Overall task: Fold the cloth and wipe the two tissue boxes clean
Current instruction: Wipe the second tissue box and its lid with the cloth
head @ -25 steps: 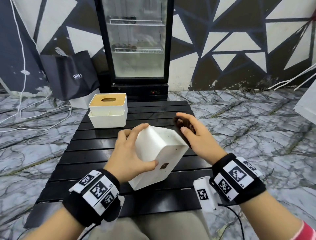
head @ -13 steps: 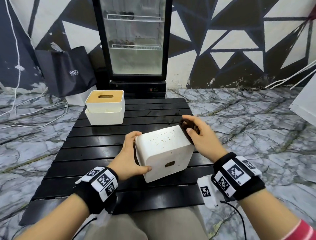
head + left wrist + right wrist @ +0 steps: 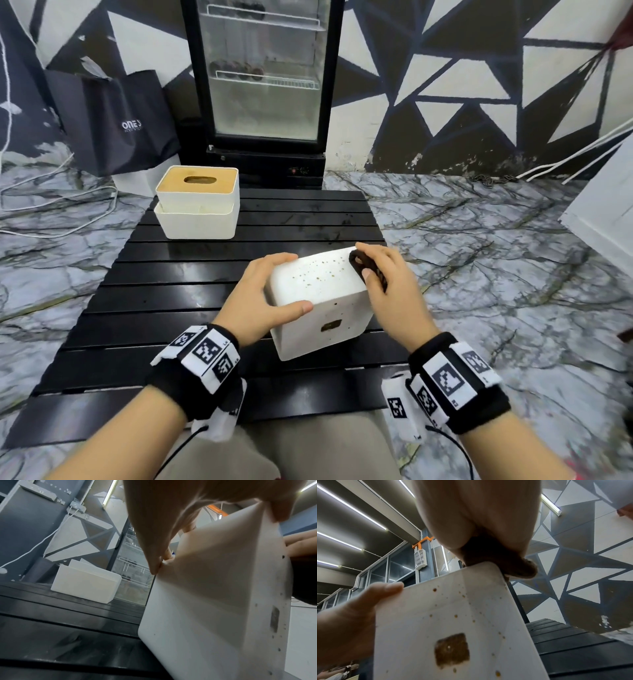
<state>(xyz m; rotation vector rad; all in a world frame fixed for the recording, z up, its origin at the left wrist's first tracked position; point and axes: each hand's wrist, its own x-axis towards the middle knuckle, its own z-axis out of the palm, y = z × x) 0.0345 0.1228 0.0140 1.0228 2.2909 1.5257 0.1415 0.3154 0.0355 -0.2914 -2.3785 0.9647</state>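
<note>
A white tissue box speckled with brown spots stands on its side on the black slatted table. My left hand grips its left side, thumb on the near face and fingers over the top edge. My right hand pinches a folded dark brown cloth against the box's upper right corner. In the right wrist view the cloth sits on the corner of the box, above a brown square patch. The left wrist view shows the box's side close up. A second white tissue box with a wooden lid stands at the table's far left.
A glass-door fridge stands behind the table against a black-and-white triangle wall. A black paper bag and white cables lie on the marble floor at the left. A white panel leans at the right.
The speckled box has been turned and set more upright, its spotted face now upward. My right hand with the cloth has stayed at its upper right corner. The view has shifted slightly.
</note>
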